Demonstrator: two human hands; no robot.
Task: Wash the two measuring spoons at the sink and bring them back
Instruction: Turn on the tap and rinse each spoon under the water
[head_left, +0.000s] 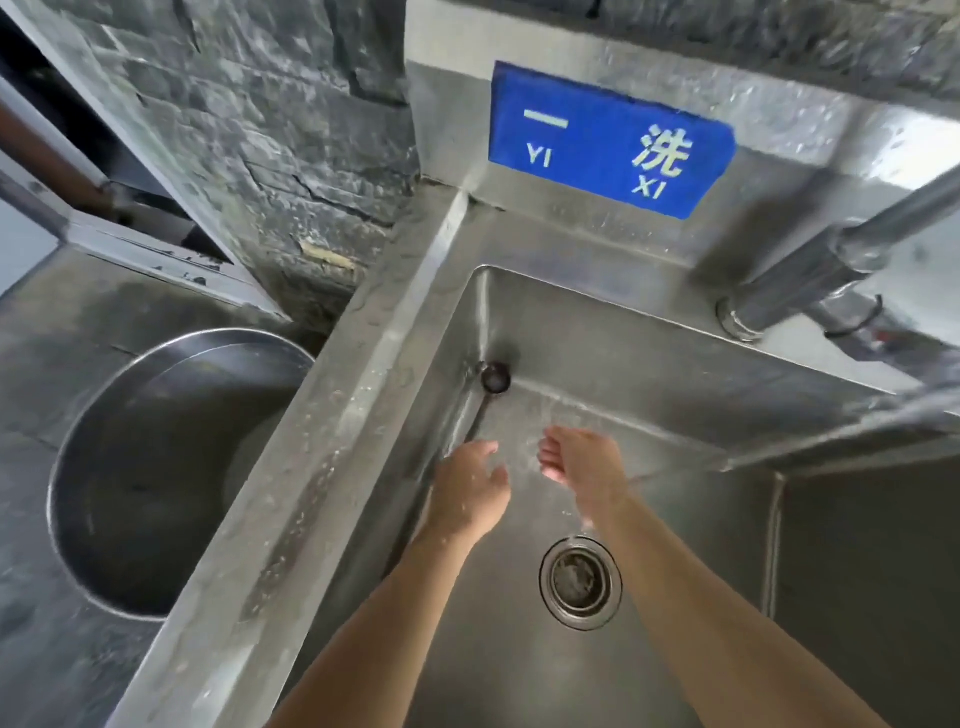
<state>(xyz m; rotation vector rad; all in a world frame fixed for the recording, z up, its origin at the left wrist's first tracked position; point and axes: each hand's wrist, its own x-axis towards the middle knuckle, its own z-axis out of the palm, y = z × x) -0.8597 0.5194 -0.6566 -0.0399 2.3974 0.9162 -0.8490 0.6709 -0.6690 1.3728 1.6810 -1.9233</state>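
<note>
One measuring spoon (493, 378), dark with a round bowl, lies along the left wall of the steel sink (395, 395); its thin handle runs down toward me. My left hand (467, 491) is just below the handle's end, fingers spread, thumb apart, fingertips at the handle tip. To the right, my right hand (579, 465) hangs with fingers curled downward under running water; its palm is hidden. A second spoon is not visible.
The drain (581, 582) sits in the sink floor below my right hand. The faucet pipe (810, 275) juts in from the upper right. A blue sign (608, 140) is on the backsplash. A large steel basin (156, 467) stands left of the sink.
</note>
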